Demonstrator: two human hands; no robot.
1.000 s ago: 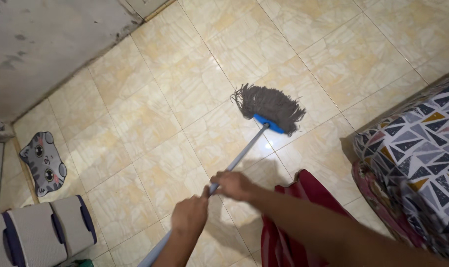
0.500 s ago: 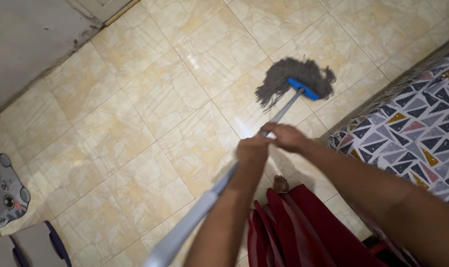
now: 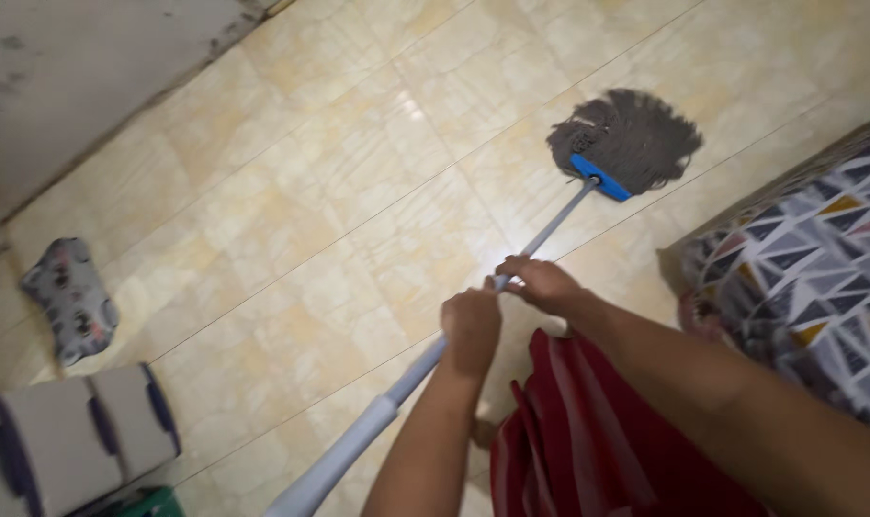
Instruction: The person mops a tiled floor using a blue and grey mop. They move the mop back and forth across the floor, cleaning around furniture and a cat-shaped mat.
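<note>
I hold a mop by its grey pole [image 3: 559,222] with both hands. My left hand [image 3: 470,325] grips the pole lower down, and my right hand [image 3: 540,283] grips it just ahead, the two nearly touching. The pole runs up and to the right to a blue bracket [image 3: 601,177] with a grey string mop head [image 3: 631,137] spread on the cream tiled floor [image 3: 339,191]. The pole's thicker grey end [image 3: 334,469] passes under my left forearm toward the bottom edge.
A bed or sofa with a triangle-patterned cover [image 3: 803,258] stands at the right. My dark red garment [image 3: 588,431] hangs below my arms. A grey cat-face mat [image 3: 69,295] lies at left, a grey padded item with dark blue trim [image 3: 71,440] at bottom left, a grey wall [image 3: 80,67] top left.
The mop head has swept from the middle of the floor up and to the right, toward the patterned cover. Both hands stayed on the pole and the view shifted with the stroke.
</note>
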